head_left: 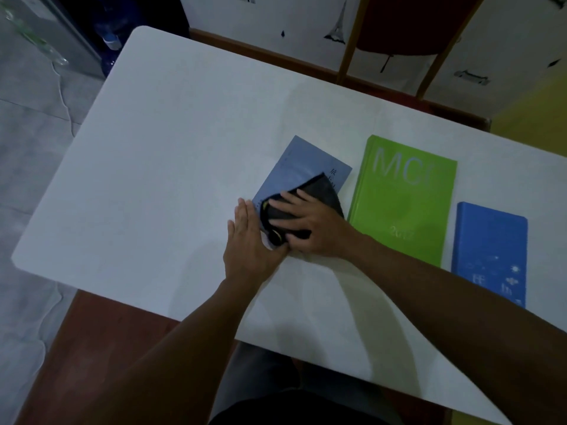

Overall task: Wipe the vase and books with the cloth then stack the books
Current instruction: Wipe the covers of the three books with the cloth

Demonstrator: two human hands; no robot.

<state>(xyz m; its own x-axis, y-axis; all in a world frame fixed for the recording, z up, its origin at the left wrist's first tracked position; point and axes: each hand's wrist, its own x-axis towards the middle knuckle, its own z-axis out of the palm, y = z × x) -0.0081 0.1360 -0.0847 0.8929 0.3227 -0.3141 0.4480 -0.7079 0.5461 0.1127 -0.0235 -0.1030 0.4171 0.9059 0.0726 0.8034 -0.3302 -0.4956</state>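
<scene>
Three books lie flat on the white table (pixel 159 154). A pale grey-blue book (pixel 302 162) lies at an angle in the middle. On its near half rests a dark cloth (pixel 322 191), with my right hand (pixel 310 228) pressed flat on it. My left hand (pixel 250 240) lies against that book's left edge, fingers together, thumb at the near corner. A large green book (pixel 405 204) lies to the right, and a bright blue book (pixel 491 246) further right. No vase is in view.
A wooden chair with a dark red seat (pixel 395 32) stands beyond the table's far edge. A brown bench or board (pixel 101 348) runs under the near edge. Grey floor (pixel 27 148) lies to the left, with bottles at the upper left.
</scene>
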